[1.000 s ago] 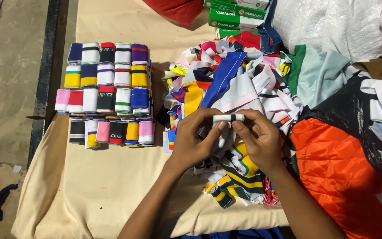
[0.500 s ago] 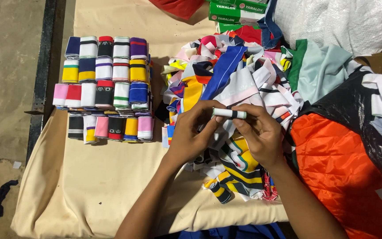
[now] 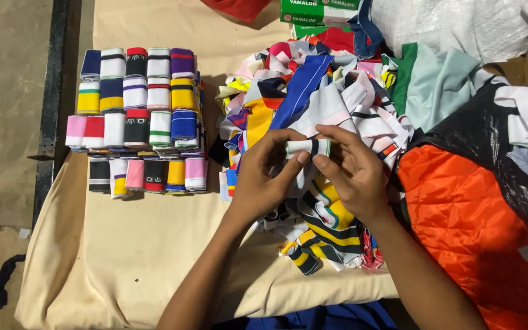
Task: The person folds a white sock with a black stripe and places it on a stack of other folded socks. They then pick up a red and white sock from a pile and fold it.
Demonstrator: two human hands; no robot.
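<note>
Fingers (image 3: 304, 157) of both hands are pinched on a small white strip (image 3: 305, 146) with a dark band and a green edge, held level above the pile (image 3: 313, 110). The left hand (image 3: 264, 177) grips its left end between thumb and fingertips; the right hand (image 3: 352, 174) closes on the right end, thumb underneath. The step in hand is judged to be the folding or rolling of this strip into a tight bundle, about midway, since the piece is already narrow but not yet set down.

Largest in view, the tabletop (image 3: 123, 244) is covered by a beige cloth. An orange quilted cloth (image 3: 459, 232) lies to the right under a black sheet (image 3: 478, 140). The pile of loose striped strips is heaped in the middle, just beneath the hands. Rows of finished rolls (image 3: 142, 116) are stacked on the left, well apart from the hands.

For the next move, steady pressure at both ends is called for so the fold stays tight, then a carry leftward to the rows.
</note>
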